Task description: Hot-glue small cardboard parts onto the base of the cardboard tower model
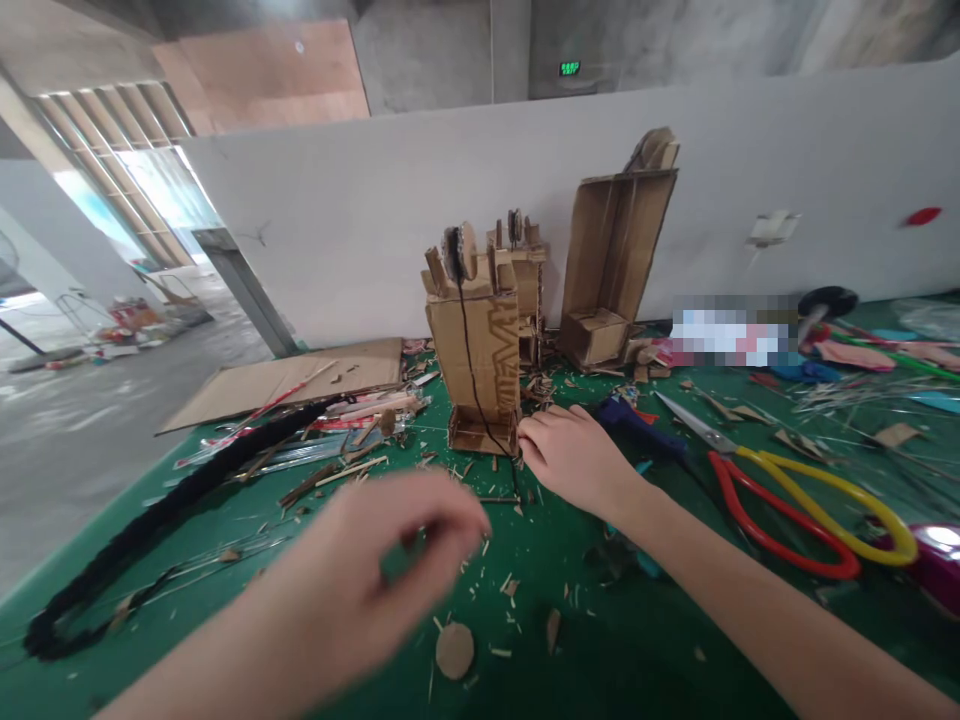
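Note:
My right hand (574, 455) has its fingers curled on the lower right edge of a cardboard tower (476, 350), which stands upright. A black cord (469, 350) runs from a round cardboard pulley (459, 252) at the top, down the tower's front and onto the table by my right fingertips. My left hand (375, 560) hovers in front of the tower, blurred by motion. Its fingers and thumb bend toward each other around a gap; whether the tips meet is unclear, and no held thing shows. Below it lies a small cardboard disc (454, 651).
Large scissors (787, 500) with red and yellow handles and a dark blue tool (645, 430) lie right. Behind stand a second pulley piece (529, 275) and a tall open cardboard box (619, 250). A black fuzzy strip (172, 510) and cardboard sheet (300, 375) lie left. Scraps litter the green table (585, 660).

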Demonstrator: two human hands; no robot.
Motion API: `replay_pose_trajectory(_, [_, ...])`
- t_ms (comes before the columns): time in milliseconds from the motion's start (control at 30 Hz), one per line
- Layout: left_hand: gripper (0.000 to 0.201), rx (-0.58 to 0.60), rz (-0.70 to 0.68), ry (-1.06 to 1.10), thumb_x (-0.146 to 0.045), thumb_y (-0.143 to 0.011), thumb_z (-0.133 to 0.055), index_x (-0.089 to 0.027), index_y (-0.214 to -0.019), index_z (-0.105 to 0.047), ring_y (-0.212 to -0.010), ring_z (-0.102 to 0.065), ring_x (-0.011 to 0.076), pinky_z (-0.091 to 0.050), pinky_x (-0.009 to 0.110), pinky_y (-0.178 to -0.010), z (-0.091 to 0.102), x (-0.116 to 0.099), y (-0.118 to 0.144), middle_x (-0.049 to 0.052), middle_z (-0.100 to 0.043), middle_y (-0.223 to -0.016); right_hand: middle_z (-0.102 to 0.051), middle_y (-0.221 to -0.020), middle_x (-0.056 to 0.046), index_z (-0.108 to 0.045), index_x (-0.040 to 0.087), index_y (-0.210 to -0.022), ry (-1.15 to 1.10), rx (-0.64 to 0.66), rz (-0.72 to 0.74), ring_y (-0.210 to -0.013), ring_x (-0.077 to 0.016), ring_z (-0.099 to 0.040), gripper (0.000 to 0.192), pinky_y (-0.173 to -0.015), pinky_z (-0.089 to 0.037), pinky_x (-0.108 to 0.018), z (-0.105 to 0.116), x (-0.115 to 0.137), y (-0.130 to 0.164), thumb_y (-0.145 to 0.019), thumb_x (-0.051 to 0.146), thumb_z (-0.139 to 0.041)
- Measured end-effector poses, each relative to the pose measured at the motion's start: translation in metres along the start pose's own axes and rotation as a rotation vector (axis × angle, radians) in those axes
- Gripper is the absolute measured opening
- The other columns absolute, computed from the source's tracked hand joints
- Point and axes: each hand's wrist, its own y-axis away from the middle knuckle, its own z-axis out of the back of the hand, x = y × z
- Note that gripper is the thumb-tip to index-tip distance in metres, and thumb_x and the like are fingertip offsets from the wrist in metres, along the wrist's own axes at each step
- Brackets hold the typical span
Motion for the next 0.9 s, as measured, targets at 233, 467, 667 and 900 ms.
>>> replay_pose_trajectory(233, [0.022,-0.449,0.104,-0.174,-0.027,-0.090,-0.038,-0.023,-0.099,-0.058,-0.075,-0.057,0.0133,-0.047,0.026,-0.065,0.005,0.035,-0.052,0.002,-0.064,-0.092,-0.061,-0.113,-0.010,-0.051,0.021,-0.123,-0.218,0.343,0.045,-0.096,-0.0255,-0.058,0.056,-0.070,-0.044,-0.033,0.056,-0.041,0.041,-0.074,0.048,-0.058])
replay_pose_trajectory(467, [0.026,-0.329,0.019,-0.356,-0.025,-0.091,-0.035,-0.019,-0.104,-0.057,-0.089,-0.056,0.0180,-0.045,0.036,-0.081,-0.027,0.045,-0.062,0.005,-0.061,-0.097,-0.057,-0.120,-0.007,-0.054,0.030,-0.120,-0.217,0.425,0.133,-0.105,-0.0264,-0.055,0.060,-0.078,-0.048,-0.035,0.065,-0.052,0.088,-0.062,0.031,-0.072])
replay_pose_trajectory(667, [0.023,-0.282,0.038,-0.378,-0.026,-0.091,-0.035,-0.020,-0.100,-0.056,-0.086,-0.056,0.0178,-0.046,0.035,-0.077,-0.030,0.051,-0.063,0.004,-0.061,-0.093,-0.055,-0.118,-0.005,-0.057,0.033,-0.113,-0.378,0.490,0.056,-0.104,-0.0241,-0.055,0.049,-0.080,-0.047,-0.033,0.068,-0.058,0.087,-0.066,0.029,-0.068])
replay_pose_trajectory(900, [0.023,-0.246,0.061,-0.379,-0.025,-0.090,-0.036,-0.021,-0.102,-0.055,-0.086,-0.057,0.0184,-0.046,0.034,-0.074,-0.027,0.048,-0.060,0.005,-0.061,-0.095,-0.057,-0.116,-0.014,-0.055,0.026,-0.113,-1.026,0.051,-0.448,-0.105,-0.0318,-0.053,0.048,-0.080,-0.044,-0.044,0.073,-0.081,0.082,-0.071,0.050,-0.055])
